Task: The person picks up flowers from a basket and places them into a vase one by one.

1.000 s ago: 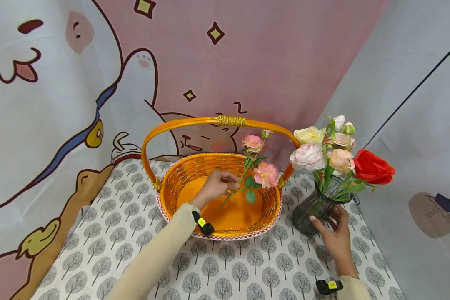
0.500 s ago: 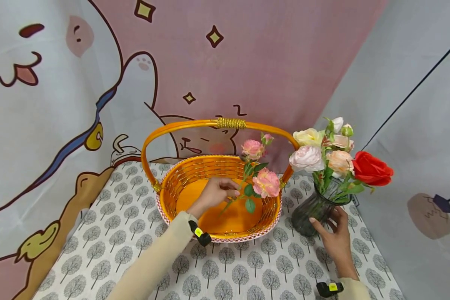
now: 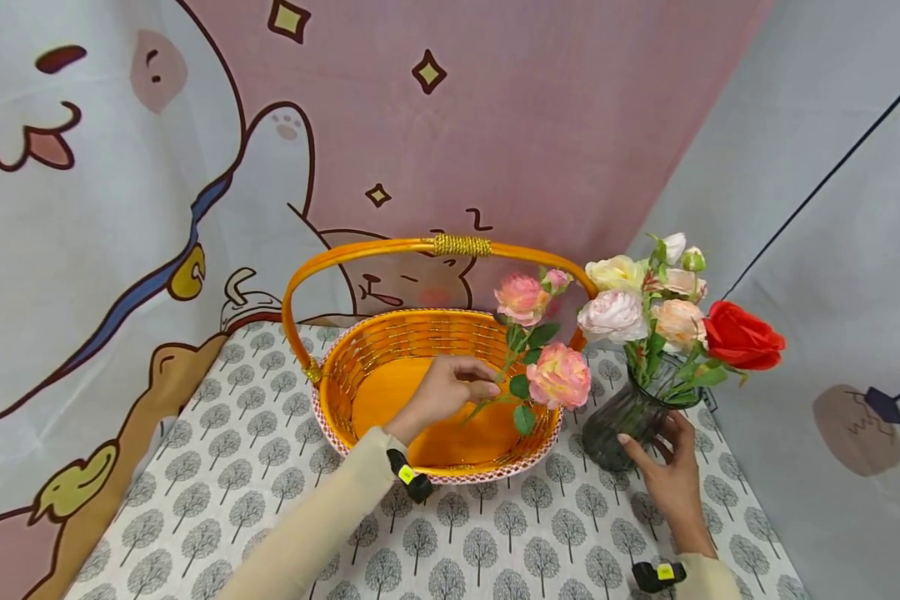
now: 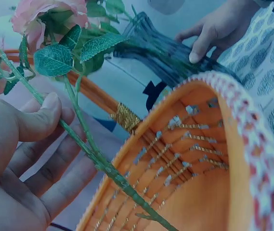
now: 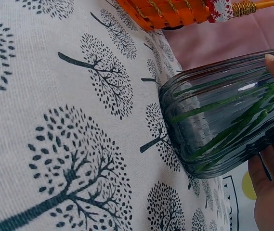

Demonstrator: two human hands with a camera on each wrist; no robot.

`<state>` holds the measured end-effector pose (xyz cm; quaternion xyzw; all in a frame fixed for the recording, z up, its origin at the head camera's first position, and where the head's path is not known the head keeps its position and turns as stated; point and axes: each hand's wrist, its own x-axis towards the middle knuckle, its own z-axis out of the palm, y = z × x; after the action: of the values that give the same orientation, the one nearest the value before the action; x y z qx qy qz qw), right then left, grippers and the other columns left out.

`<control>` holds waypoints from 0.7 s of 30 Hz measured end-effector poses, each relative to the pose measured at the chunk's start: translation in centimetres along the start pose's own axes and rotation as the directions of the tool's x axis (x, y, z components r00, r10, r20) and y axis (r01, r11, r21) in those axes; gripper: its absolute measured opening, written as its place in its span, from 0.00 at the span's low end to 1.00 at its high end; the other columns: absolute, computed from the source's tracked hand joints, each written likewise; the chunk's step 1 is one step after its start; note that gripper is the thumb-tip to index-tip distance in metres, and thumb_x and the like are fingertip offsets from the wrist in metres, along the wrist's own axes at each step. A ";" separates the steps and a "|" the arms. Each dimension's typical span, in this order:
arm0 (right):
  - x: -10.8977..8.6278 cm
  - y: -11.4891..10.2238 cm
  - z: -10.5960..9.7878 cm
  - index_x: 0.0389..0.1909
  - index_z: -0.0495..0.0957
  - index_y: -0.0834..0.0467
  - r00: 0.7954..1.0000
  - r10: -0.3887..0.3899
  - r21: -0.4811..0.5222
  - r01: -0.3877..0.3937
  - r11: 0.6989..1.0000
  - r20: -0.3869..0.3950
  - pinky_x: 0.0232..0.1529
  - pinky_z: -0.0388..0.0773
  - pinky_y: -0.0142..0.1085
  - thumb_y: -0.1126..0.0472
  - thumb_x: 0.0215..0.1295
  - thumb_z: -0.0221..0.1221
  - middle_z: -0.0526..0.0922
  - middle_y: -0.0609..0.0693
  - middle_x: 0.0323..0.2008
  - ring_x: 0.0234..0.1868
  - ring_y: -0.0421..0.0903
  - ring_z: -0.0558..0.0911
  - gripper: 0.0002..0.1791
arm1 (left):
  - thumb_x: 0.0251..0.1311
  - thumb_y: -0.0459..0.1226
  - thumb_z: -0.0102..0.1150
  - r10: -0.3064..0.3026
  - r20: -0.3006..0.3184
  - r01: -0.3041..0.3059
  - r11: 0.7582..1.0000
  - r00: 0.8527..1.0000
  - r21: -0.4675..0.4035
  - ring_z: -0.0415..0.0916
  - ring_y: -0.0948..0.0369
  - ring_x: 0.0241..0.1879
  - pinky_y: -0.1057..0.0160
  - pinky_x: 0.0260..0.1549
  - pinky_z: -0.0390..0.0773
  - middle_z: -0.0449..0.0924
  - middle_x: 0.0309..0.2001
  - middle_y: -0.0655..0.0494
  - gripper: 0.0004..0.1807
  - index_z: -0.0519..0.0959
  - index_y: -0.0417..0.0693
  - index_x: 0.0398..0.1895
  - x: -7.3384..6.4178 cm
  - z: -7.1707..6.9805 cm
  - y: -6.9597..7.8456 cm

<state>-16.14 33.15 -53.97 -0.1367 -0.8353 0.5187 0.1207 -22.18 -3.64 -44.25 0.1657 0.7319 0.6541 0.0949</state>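
Between thumb and index finger, my left hand [image 3: 450,390] pinches the green stem [image 4: 81,139] of a pink rose spray [image 3: 558,375], which has two blooms, a bud and leaves. Hand and spray are over the orange woven basket [image 3: 420,467], and the lower stem end points down into it. My right hand [image 3: 671,479] grips the lower part of a dark glass vase [image 5: 214,110], thumb on one side and fingers on the other. Several flowers stand in the vase: a red rose [image 3: 744,335], a yellow bloom [image 3: 615,273], a white-pink bloom [image 3: 612,317] and peach ones.
The basket's tall arched handle [image 3: 461,245] rises above its opening. A tree-patterned cloth [image 3: 420,542] covers the table. A pink cartoon curtain [image 3: 540,125] hangs close behind, and a grey-white sheet [image 3: 817,275] stands close at the right.
My left hand first dips slightly, then shifts right with the rose spray, bringing the blooms nearer the vase. My right hand and the vase stay nearly still.
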 end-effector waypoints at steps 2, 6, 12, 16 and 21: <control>0.1 0.0 0.1 0.82 0.42 0.40 1.000 -0.003 -0.002 0.003 1.000 -0.004 0.74 0.62 0.60 0.51 0.66 0.70 0.56 0.61 0.78 0.77 0.63 0.61 0.55 | 0.62 0.35 0.71 0.020 0.014 -0.020 1.000 1.000 -0.009 0.88 0.43 0.40 0.54 0.39 0.88 0.90 0.37 0.50 0.05 0.90 0.47 0.41 0.0 0.3 0.6; 0.1 -0.1 0.1 0.82 0.42 0.41 1.000 -0.008 -0.005 0.008 1.000 -0.007 0.73 0.63 0.61 0.52 0.66 0.69 0.57 0.62 0.78 0.76 0.63 0.62 0.54 | 0.62 0.37 0.71 0.030 0.039 -0.029 0.999 0.999 -0.028 0.87 0.41 0.40 0.48 0.40 0.88 0.90 0.38 0.51 0.07 0.90 0.48 0.42 0.1 1.1 1.8; 0.1 0.1 0.2 0.82 0.43 0.42 1.000 -0.018 -0.005 0.017 1.000 -0.016 0.73 0.62 0.60 0.54 0.67 0.69 0.58 0.62 0.77 0.75 0.62 0.63 0.53 | 0.60 0.38 0.73 0.089 0.049 -0.088 0.996 0.995 -0.033 0.86 0.49 0.36 0.44 0.37 0.86 0.89 0.38 0.51 0.09 0.90 0.48 0.43 0.2 2.5 3.2; 0.2 0.2 0.3 0.82 0.45 0.43 0.999 -0.031 -0.004 0.031 1.000 -0.029 0.74 0.62 0.59 0.55 0.67 0.69 0.60 0.62 0.76 0.74 0.61 0.63 0.53 | 0.60 0.38 0.73 0.147 0.053 -0.146 0.989 0.988 -0.029 0.83 0.57 0.32 0.52 0.31 0.86 0.90 0.38 0.52 0.09 0.90 0.48 0.43 0.2 3.6 4.0; 0.3 0.3 0.4 0.81 0.46 0.41 0.998 -0.051 -0.011 0.050 0.999 -0.043 0.74 0.62 0.57 0.58 0.67 0.68 0.62 0.62 0.75 0.72 0.59 0.65 0.51 | 0.60 0.36 0.73 0.188 0.068 -0.184 0.981 0.980 -0.060 0.79 0.50 0.26 0.60 0.24 0.82 0.90 0.34 0.54 0.08 0.90 0.48 0.42 0.2 5.3 5.1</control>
<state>-16.50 33.04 -54.40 -0.1273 -0.8383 0.5082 0.1511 -19.87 1.81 -39.90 0.2548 0.6915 0.6729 0.0646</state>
